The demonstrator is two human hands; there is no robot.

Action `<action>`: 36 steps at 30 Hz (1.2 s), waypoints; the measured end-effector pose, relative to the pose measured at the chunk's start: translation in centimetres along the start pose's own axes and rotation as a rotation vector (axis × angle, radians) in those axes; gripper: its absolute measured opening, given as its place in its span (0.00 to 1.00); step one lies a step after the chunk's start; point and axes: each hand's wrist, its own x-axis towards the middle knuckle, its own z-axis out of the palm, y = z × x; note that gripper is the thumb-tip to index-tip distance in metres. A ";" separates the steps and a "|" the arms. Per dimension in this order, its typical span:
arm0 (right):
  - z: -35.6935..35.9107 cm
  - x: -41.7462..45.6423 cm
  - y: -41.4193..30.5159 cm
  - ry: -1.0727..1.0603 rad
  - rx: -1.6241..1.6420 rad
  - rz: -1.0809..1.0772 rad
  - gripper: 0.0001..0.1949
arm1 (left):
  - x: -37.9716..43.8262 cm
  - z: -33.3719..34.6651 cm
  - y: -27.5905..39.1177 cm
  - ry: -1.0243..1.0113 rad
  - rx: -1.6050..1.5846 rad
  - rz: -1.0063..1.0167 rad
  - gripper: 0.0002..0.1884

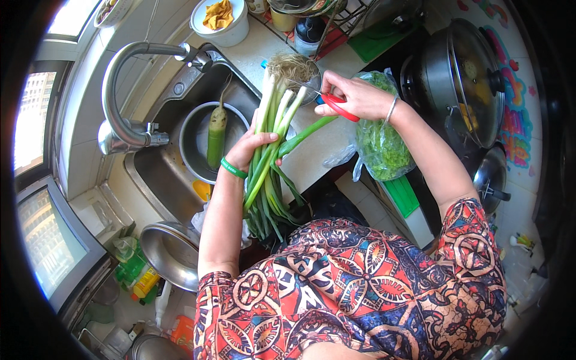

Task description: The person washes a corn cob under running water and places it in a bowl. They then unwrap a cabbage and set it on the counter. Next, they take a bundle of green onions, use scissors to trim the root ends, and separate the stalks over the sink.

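My left hand (251,146) grips a bunch of scallions (270,121), white ends pointing away from me and green leaves hanging down toward my body. My right hand (348,94) holds red-handled scissors (338,107), their blades at the root end of the bunch. Pale, tangled roots (292,67) show there, over a bowl (313,92) on the counter; whether they are still attached to every stalk I cannot tell. One green stalk (306,134) sticks out sideways beneath the scissors. A bag of leafy lettuce (384,144) lies beside my right forearm.
A green radish (217,135) rests in a metal basin (186,155) inside the sink (148,180), under a curved faucet (110,90). A white tub (231,33) bears a yellow cloth (218,14). A large lidded pot (477,83) stands right. Steel bowls (168,252) sit left.
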 end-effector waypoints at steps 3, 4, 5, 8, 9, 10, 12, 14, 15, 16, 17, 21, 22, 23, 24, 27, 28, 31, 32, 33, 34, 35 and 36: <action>0.2 0.3 -0.5 0.046 -0.043 -0.015 0.29 | -0.3 0.6 0.2 -0.032 -0.020 0.000 0.40; 0.3 0.4 -0.7 0.068 -0.048 -0.012 0.29 | -0.3 0.8 0.2 -0.035 -0.025 -0.001 0.39; 0.4 0.5 -0.9 0.091 -0.052 -0.010 0.29 | -0.2 0.9 0.3 -0.039 -0.029 -0.002 0.39; 1.1 0.5 -0.7 0.149 -0.038 -0.034 0.31 | -0.2 0.9 0.1 -0.018 0.006 0.018 0.38; 1.3 0.5 -0.7 0.165 -0.028 -0.044 0.31 | -0.2 1.0 0.1 -0.011 0.009 0.030 0.38; 1.3 0.6 -0.6 0.182 -0.044 -0.061 0.30 | -0.1 1.2 0.2 -0.005 0.012 0.042 0.38; 1.5 0.6 -0.6 0.217 -0.076 -0.092 0.29 | 0.0 1.2 0.2 0.001 0.010 0.063 0.38; 1.5 0.6 -0.7 0.229 -0.085 -0.135 0.28 | 0.1 1.0 0.0 0.000 0.000 0.081 0.38; 1.6 0.4 -0.7 0.237 -0.089 -0.153 0.27 | 0.1 0.7 -0.1 -0.016 -0.015 0.064 0.38; 1.7 0.4 -0.6 0.241 -0.096 -0.177 0.27 | 0.2 0.1 -0.2 -0.031 -0.029 0.047 0.38; 1.7 0.5 -0.3 0.245 -0.103 -0.202 0.26 | 0.1 -0.1 -0.3 -0.046 -0.044 0.030 0.38; 0.9 0.7 0.3 0.233 -0.130 -0.277 0.26 | -0.1 -0.2 -0.3 -0.044 -0.051 0.042 0.30; 0.7 0.9 0.6 0.229 -0.136 -0.286 0.26 | -0.1 -0.1 -0.2 -0.045 -0.031 0.043 0.29; 0.4 1.0 0.5 0.212 -0.138 -0.265 0.26 | -0.1 -0.1 -0.2 -0.050 -0.025 0.028 0.29; 0.2 1.2 0.3 0.193 -0.139 -0.244 0.26 | -0.2 -0.2 -0.1 -0.054 -0.021 0.013 0.29; -0.2 1.5 -0.2 0.157 -0.148 -0.195 0.26 | -0.2 0.5 0.0 -0.046 -0.007 -0.011 0.28; -0.1 1.6 -0.1 0.163 -0.150 -0.196 0.26 | -0.2 0.6 -0.1 -0.044 -0.002 -0.006 0.28; 0.1 1.8 0.0 0.192 -0.166 -0.209 0.26 | -0.1 0.9 0.0 -0.042 0.013 -0.003 0.28; 0.1 1.9 0.1 0.202 -0.172 -0.216 0.25 | -0.1 1.0 0.1 -0.042 0.018 -0.004 0.27; 0.1 1.9 0.0 0.189 -0.154 -0.206 0.25 | -0.1 1.0 0.1 -0.041 0.018 -0.004 0.27; 0.0 1.9 -0.2 0.176 -0.136 -0.197 0.25 | -0.1 1.0 0.1 -0.039 0.018 -0.004 0.27; -0.1 1.9 -0.4 0.163 -0.118 -0.187 0.24 | 0.0 1.0 0.1 -0.037 0.018 -0.004 0.27; -0.2 1.8 -0.5 0.168 -0.112 -0.189 0.23 | 0.1 0.9 0.0 -0.039 0.015 0.007 0.28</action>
